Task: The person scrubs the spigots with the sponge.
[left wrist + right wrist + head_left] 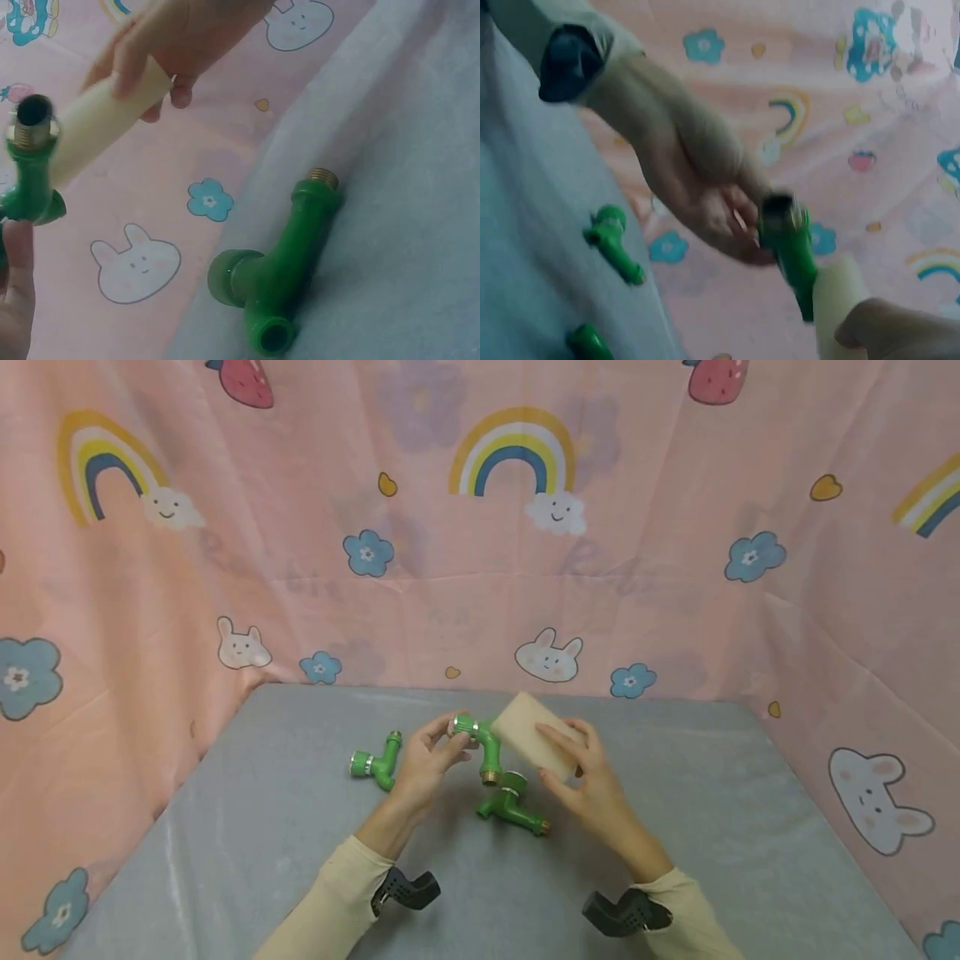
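The left hand [427, 764] pinches the green tap [491, 753] at its knob, raised above the desk [705, 802]. This grip is presumably chosen because it puts the fingers at one end, with the body and brass threaded outlet exposed toward the person's side.

The right hand [596, 781] holds the beige sponge [525, 735], thumb and fingers on opposite sides of the block. Gripped near its rear end, the sponge presents its free end to the tap; this likely spares the fingertips from contact. The two meet or nearly meet; pressure cannot be determined.

Two more green taps lie on the desk: the left tap [384, 767] beyond the left forearm, and the near tap [513, 810] between the forearms. Both positions appear to keep them within easy reach.
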